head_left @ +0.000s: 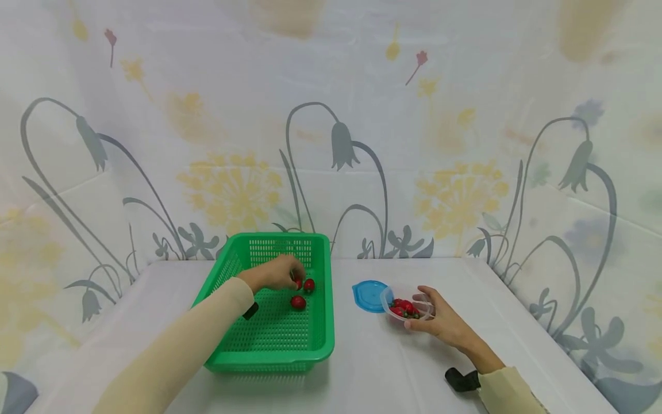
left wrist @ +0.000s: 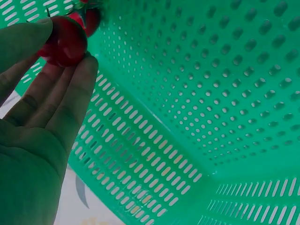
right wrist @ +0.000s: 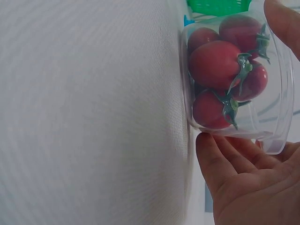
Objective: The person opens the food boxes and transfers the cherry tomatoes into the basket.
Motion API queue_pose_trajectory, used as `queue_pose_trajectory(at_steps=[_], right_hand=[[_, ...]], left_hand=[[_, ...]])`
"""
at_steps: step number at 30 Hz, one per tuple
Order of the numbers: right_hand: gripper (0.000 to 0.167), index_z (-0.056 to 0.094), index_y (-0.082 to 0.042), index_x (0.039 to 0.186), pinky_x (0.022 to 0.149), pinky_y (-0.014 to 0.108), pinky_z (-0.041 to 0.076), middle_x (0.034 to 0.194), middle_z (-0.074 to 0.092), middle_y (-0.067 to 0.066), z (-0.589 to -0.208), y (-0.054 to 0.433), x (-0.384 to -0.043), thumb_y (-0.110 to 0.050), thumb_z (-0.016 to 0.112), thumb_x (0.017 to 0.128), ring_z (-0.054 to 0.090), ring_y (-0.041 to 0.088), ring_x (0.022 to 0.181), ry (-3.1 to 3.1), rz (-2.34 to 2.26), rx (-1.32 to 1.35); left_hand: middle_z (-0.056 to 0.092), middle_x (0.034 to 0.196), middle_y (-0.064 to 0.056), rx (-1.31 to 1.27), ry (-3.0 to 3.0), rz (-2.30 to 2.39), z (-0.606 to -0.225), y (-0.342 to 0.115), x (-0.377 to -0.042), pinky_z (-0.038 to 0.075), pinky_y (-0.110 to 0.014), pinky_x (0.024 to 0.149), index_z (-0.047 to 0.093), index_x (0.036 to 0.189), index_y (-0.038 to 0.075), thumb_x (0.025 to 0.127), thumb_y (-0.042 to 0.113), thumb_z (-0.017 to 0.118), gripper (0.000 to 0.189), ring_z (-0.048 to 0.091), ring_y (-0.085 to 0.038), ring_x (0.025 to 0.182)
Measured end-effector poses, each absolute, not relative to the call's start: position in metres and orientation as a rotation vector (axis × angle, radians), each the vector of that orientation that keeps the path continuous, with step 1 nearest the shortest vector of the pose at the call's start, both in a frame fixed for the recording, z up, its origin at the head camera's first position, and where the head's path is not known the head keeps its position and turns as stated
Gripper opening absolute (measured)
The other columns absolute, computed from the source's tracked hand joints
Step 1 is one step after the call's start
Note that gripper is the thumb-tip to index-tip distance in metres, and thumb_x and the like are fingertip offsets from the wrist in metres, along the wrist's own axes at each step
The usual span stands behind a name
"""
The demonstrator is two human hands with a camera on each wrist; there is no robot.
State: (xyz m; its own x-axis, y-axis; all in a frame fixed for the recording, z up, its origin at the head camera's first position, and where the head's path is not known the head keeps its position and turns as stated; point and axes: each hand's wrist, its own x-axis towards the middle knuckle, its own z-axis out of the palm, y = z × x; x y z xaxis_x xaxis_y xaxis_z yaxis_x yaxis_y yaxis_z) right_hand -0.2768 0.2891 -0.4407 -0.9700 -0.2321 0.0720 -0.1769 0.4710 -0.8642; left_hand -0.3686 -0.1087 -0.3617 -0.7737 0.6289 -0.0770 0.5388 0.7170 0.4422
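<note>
Inside the green basket (head_left: 324, 322), my left hand (head_left: 274, 272) pinches a cherry tomato (left wrist: 70, 43) between thumb and fingertips. Another tomato (left wrist: 89, 21) with a green stem shows just beyond it in the left wrist view. Two loose tomatoes (head_left: 297, 302) lie on the basket floor near that hand in the head view. On the table at right, my right hand (head_left: 449, 325) holds a clear plastic container (right wrist: 276, 110), thumb on one side and fingers on the other. Several red tomatoes (right wrist: 214, 64) with green stems fill part of it.
A blue lid (head_left: 369, 295) lies flat on the white tablecloth (head_left: 372, 362), between basket and container, close by the container's left side. Behind the table hangs a flower-patterned cloth (head_left: 331, 75). The basket's perforated walls (left wrist: 225, 93) rise around my left hand.
</note>
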Motion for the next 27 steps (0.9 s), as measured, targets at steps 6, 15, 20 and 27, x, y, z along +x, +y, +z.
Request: queue_pose_trajectory(at_steps=[6, 15, 20, 27], right_hand=[[0.096, 0.015, -0.002, 0.148, 0.101, 0.052, 0.039, 0.144, 0.036, 0.025, -0.441, 0.289, -0.277, -0.027, 0.078, 0.079, 0.039, 0.041, 0.131, 2.645, -1.542, -0.358], [0.096, 0.014, -0.002, 0.148, 0.101, 0.052, 0.039, 0.145, 0.035, 0.025, -0.44, 0.289, -0.276, -0.026, 0.077, 0.08, 0.038, 0.041, 0.131, 2.646, -1.533, -0.349], [0.095, 0.015, -0.002, 0.148, 0.101, 0.051, 0.039, 0.145, 0.035, 0.024, -0.438, 0.287, -0.275, -0.026, 0.077, 0.08, 0.039, 0.041, 0.131, 2.642, -1.545, -0.352], [0.095, 0.015, -0.002, 0.148, 0.101, 0.05, 0.04, 0.145, 0.035, 0.024, -0.439, 0.288, -0.276, -0.029, 0.077, 0.08, 0.039, 0.041, 0.132, 2.657, -1.509, -0.354]], left_hand=[[0.065, 0.109, -0.008, 0.875, 2.705, 0.576, -0.363, -0.108, -0.366, 0.052, -0.036, 0.08, 0.068, 0.113, 0.004, 0.087, 0.002, 0.067, 0.027, 0.061, -0.023, 0.099], [0.065, 0.107, -0.009, 0.866, 2.714, 0.556, -0.366, -0.11, -0.37, 0.05, -0.038, 0.083, 0.068, 0.112, 0.006, 0.085, 0.005, 0.07, 0.026, 0.059, -0.023, 0.1], [0.065, 0.107, -0.008, 0.865, 2.716, 0.553, -0.365, -0.111, -0.371, 0.051, -0.039, 0.082, 0.069, 0.11, 0.007, 0.086, 0.006, 0.069, 0.024, 0.059, -0.023, 0.101], [0.064, 0.113, -0.01, 0.92, 2.704, 0.561, -0.355, -0.107, -0.368, 0.051, -0.037, 0.084, 0.068, 0.113, 0.005, 0.087, 0.004, 0.066, 0.026, 0.059, -0.024, 0.104]])
